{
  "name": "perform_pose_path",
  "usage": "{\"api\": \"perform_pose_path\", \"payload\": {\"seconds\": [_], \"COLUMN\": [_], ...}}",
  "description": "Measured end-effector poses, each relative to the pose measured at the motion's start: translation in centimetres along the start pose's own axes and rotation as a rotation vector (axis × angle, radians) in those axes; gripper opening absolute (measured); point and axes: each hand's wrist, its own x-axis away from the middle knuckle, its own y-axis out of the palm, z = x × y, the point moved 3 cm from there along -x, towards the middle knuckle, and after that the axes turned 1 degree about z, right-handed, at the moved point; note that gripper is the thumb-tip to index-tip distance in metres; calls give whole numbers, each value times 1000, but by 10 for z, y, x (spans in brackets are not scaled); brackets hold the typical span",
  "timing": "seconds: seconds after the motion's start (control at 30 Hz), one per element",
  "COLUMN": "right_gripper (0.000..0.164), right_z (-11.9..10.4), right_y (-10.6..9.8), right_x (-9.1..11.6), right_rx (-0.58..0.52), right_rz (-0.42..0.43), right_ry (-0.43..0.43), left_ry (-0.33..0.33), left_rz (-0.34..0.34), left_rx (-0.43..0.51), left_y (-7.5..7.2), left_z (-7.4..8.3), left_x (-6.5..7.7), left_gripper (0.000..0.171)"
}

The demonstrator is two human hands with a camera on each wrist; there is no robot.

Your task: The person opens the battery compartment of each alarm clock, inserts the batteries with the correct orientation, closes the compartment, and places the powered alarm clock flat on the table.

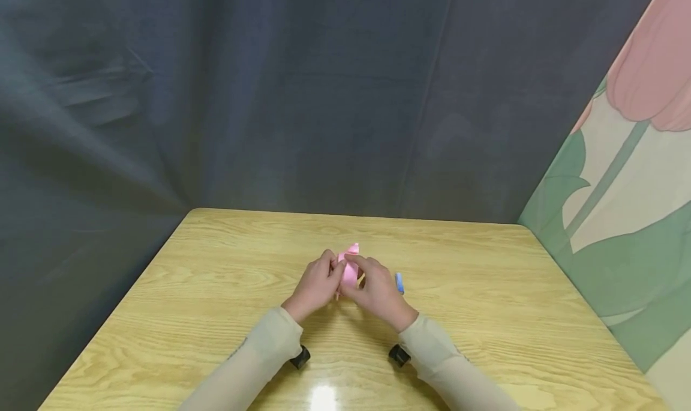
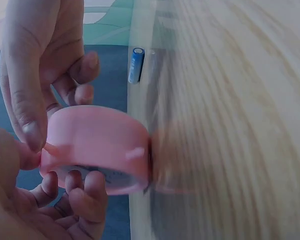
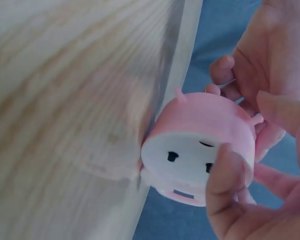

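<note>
Both hands hold a small round pink alarm-clock-like object [image 1: 349,272] between them at the middle of the table. Its broad pink rim [image 2: 92,132] and short pegs show in the left wrist view. A white round face [image 3: 182,160] with dark slots faces the right wrist camera. My left hand [image 1: 318,282] grips one side, its thumb along the pink body. From the other side my right hand [image 1: 382,294] pinches it with curved thumb and index finger. The lower edge is right at the tabletop. A blue battery [image 2: 136,65] lies beside the right hand.
The light wood table [image 1: 227,267] extends round both hands. A dark curtain [image 1: 324,99] hangs behind its far edge, and a floral-patterned cloth [image 1: 610,219] covers the right side. Black wrist devices [image 1: 399,356] sit under the sleeves.
</note>
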Motion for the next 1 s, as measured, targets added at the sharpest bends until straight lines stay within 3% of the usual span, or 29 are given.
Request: {"api": "perform_pose_path", "payload": {"seconds": [0.2,0.37,0.5,0.63,0.77,1.0], "right_gripper": [65,75,46,14,13,14], "right_z": [6,13,19,20,19,12], "right_y": [3,2,1,4,6,3], "right_x": [1,4,7,6,5,5], "right_rx": [-80,-121,-71,-45,-55,6], "right_rz": [-53,-46,-66,-103,-116,-68], "right_ry": [-12,132,203,134,64,49], "left_ry": [-4,18,39,41,32,-1], "left_rz": [2,32,86,85,95,151], "left_rx": [25,-13,-94,-180,-225,-233], "left_y": [1,0,-2,2,5,-3], "left_z": [-2,0,5,9,10,7], "left_x": [1,1,0,0,0,-1], "left_gripper": [21,18,37,51,52,50]}}
